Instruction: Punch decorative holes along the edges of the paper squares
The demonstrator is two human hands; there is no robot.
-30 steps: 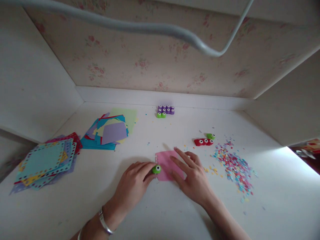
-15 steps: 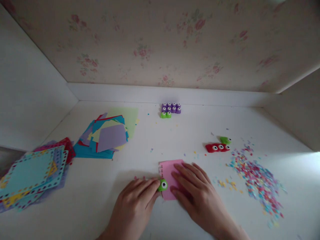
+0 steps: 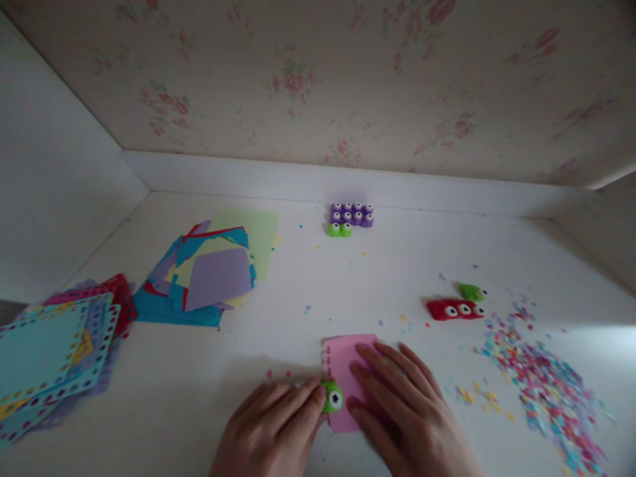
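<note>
My left hand (image 3: 275, 424) is closed around a small green paper punch (image 3: 334, 397) with a white and black button on top. The punch sits over the left edge of a pink sheet of paper (image 3: 342, 421). Above the punch, that edge shows a short row of small cut-outs. My right hand (image 3: 400, 401) lies with its fingers stretched out on the pink sheet, holding nothing. Small pink paper bits (image 3: 269, 373) lie left of the sheet, just beyond my left hand. The underside of the punch is hidden.
Purple punches (image 3: 352, 215) and two green punches (image 3: 340, 230) stand near the wall. At right lie a red three-button punch (image 3: 454, 309), another green punch (image 3: 472, 292) and scattered confetti (image 3: 551, 377). Plain coloured sheets (image 3: 221, 278) and hole-edged sheets (image 3: 42, 351) are stacked at left.
My view has shifted, so the pink sheet and both hands appear lower in the picture. The punch stays at the sheet's left edge in my left hand, perhaps slightly nearer me along it.
</note>
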